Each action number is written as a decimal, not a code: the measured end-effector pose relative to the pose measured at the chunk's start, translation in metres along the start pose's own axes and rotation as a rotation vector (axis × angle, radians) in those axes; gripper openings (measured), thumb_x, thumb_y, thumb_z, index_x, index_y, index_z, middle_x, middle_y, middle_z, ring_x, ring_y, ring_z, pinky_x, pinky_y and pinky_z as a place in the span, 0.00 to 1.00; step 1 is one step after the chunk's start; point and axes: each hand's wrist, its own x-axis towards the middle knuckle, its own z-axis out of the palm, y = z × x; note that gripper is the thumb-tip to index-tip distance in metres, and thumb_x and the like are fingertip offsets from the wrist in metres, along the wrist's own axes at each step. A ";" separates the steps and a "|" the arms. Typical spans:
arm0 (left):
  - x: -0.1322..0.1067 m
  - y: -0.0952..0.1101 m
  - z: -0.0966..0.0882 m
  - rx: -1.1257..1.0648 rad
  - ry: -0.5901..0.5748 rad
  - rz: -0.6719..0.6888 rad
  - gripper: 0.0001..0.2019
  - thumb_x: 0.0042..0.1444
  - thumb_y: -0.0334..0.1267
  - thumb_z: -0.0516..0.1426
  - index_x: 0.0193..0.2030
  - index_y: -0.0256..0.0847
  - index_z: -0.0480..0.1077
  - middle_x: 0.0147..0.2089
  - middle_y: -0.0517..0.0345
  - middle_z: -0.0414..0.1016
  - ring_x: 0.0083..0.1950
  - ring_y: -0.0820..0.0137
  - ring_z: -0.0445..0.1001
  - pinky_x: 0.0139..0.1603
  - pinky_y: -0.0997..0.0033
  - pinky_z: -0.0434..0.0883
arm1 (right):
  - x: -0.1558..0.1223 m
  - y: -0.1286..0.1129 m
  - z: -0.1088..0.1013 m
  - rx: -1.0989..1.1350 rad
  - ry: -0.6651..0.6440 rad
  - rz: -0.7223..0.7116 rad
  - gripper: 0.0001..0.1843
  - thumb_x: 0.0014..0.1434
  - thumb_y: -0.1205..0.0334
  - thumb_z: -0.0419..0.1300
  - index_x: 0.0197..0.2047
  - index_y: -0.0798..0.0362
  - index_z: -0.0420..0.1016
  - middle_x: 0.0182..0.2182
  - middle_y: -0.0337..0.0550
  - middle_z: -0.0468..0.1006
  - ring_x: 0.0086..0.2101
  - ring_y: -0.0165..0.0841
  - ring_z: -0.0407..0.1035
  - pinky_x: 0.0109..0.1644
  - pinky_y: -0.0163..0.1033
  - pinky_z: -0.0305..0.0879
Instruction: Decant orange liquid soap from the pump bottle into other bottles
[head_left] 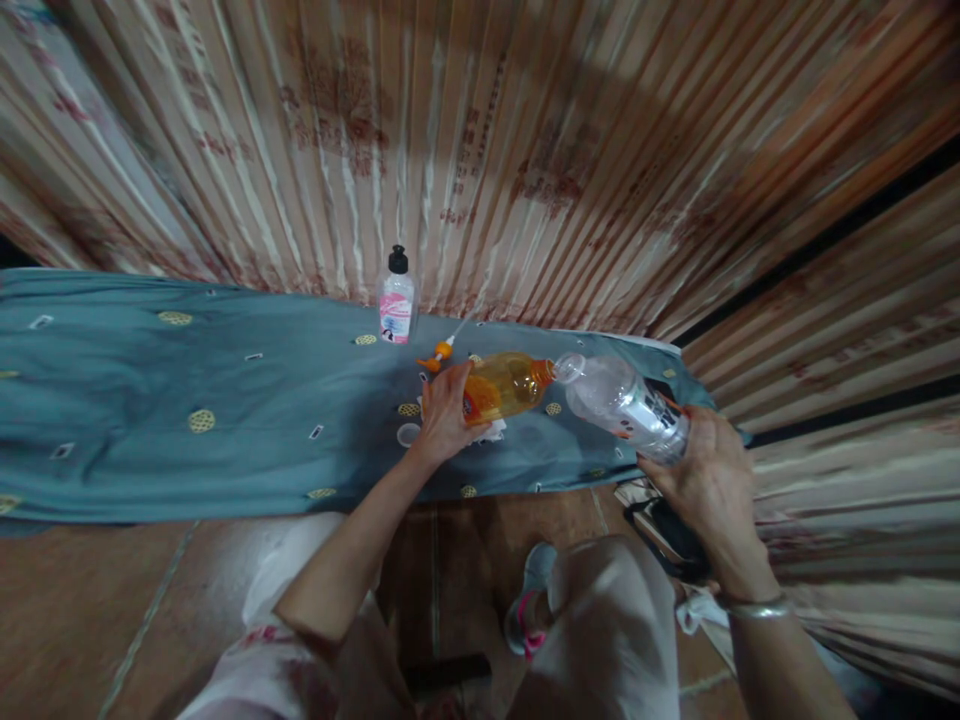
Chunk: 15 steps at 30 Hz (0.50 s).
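My left hand (448, 412) is wrapped round an orange-labelled bottle (517, 385) of clear amber plastic, which lies tilted on its side with its neck to the right. In my right hand (709, 470) is a clear plastic bottle (611, 395) with a pale label, tilted so that its mouth points left. The two mouths meet or nearly meet; I cannot tell whether they touch. Just beyond my left hand lies an orange pump top (442, 351) with a thin pale tube. A small clear cap (408, 434) rests left of my left wrist.
A clear bottle with a black cap and pink label (396, 305) stands at the back of the teal cloth-covered surface (255, 400). Behind it hangs a pleated curtain (450, 150). A dark bag (660, 530) is on the tiled floor at right.
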 end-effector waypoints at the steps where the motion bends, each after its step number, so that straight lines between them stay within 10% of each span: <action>1: 0.000 0.000 0.000 0.002 -0.004 0.000 0.51 0.42 0.39 0.72 0.71 0.43 0.51 0.69 0.39 0.63 0.68 0.45 0.63 0.67 0.39 0.58 | 0.000 0.000 0.000 -0.001 -0.004 0.000 0.37 0.58 0.50 0.60 0.64 0.62 0.58 0.53 0.67 0.71 0.53 0.58 0.66 0.51 0.58 0.66; 15: -0.001 -0.004 0.001 -0.023 0.013 0.012 0.50 0.42 0.38 0.71 0.70 0.42 0.51 0.68 0.38 0.64 0.69 0.45 0.63 0.69 0.36 0.55 | -0.013 -0.013 0.016 0.137 -0.027 0.093 0.38 0.53 0.47 0.62 0.60 0.63 0.64 0.48 0.65 0.75 0.48 0.55 0.71 0.50 0.56 0.69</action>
